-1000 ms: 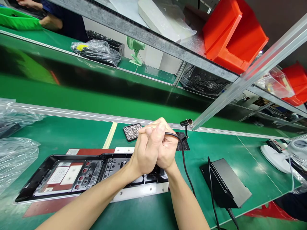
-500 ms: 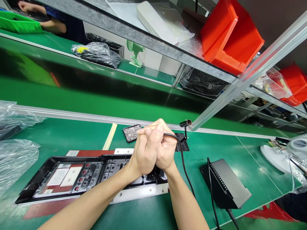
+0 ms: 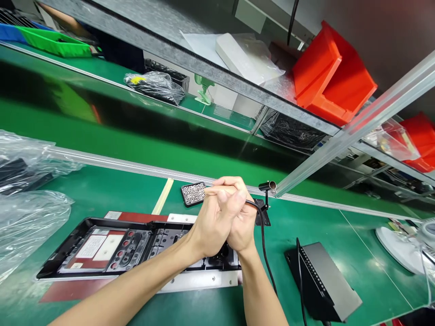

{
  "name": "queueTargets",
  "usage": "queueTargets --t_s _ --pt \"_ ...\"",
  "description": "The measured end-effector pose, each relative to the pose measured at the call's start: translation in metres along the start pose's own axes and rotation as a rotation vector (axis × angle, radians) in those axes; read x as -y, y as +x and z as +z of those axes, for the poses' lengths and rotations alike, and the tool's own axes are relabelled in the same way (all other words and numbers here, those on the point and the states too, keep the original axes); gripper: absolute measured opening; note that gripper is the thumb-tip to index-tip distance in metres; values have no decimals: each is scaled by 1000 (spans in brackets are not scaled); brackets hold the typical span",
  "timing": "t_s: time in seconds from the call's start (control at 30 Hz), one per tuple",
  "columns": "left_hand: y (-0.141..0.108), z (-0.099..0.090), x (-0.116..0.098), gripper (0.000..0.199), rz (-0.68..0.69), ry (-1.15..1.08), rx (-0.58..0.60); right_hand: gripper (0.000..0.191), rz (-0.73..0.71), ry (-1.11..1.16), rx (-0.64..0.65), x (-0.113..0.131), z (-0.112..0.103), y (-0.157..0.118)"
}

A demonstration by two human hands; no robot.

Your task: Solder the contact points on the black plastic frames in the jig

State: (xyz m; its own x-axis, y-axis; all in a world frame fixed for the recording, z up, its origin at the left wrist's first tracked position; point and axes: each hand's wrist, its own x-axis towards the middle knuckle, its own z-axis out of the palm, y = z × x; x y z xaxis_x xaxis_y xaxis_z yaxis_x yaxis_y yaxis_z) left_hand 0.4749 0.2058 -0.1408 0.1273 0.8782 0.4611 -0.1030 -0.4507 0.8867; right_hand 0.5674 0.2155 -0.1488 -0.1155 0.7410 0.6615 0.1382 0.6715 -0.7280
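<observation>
Clasping the left hand (image 3: pixel 217 224) and the right hand (image 3: pixel 243 231) tightly together, curling both shut around a black cable (image 3: pixel 263 240)! Hiding the cable's end inside that grip; cannot tell its shape. Trailing the cable off to the right, down across the green surface (image 3: pixel 309 222). Covering part of a long black casing (image 3: pixel 67 249) lying beneath, showing a white label (image 3: pixel 91 246) and a holed panel (image 3: pixel 132 249) inside. Spotting a small black dish (image 3: pixel 183 196) just beyond the hands, carrying silver bits (image 3: pixel 194 194). Seeing, far left, a clear bag (image 3: pixel 25 145) wrapping black pieces (image 3: pixel 13 168). Scanning up: catching a red bin (image 3: pixel 317 79) on the shelf (image 3: pixel 146 18), opening outward. Glimpsing a green tray (image 3: pixel 57 46) behind, holding something dark, too small to name.
</observation>
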Motion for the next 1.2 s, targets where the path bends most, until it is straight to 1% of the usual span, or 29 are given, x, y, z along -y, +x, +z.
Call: queueTargets --t_s 0.07,0.13,0.2,0.27,0.33,0.37,0.43,0.5,0.57,0.7,0.77,0.9,1.07,1.2 --pt "-3 -3 -1 52 -52 -30 53 25 -14 -36 18 3 -1 0" --pt "-5 -6 0 56 -70 -25 100 28 -18 -55 39 6 -1 0" --pt "-6 -11 2 60 -43 24 140 31 3 -68 62 7 0 0" --pt "-7 -19 3 64 27 106 163 32 35 -84 64 9 1 -1" --pt "-9 -30 4 61 76 186 164 32 56 -77 45 10 1 -2" --pt "-12 -37 4 58 72 214 150 31 62 -63 36 11 1 -2" --pt "-20 -53 4 51 3 265 120 29 86 -26 26 12 2 -3" --pt "-32 -70 5 47 -93 340 101 32 133 23 1 13 3 -3" --pt "-46 -87 9 46 -167 435 109 36 195 111 -34 12 6 -5" --pt "-77 -115 25 41 -250 616 127 38 295 325 -109 7 15 -9" --pt "-90 -125 36 41 -253 707 144 39 309 378 -162 6 19 -11" --pt "-108 -137 51 44 -237 885 190 39 306 419 -217 9 23 -11" --pt "-116 -140 60 47 -364 981 342 41 280 412 -266 12 26 -8" --pt "-114 -142 65 48 -427 1011 387 45 283 390 -282 14 27 -7"
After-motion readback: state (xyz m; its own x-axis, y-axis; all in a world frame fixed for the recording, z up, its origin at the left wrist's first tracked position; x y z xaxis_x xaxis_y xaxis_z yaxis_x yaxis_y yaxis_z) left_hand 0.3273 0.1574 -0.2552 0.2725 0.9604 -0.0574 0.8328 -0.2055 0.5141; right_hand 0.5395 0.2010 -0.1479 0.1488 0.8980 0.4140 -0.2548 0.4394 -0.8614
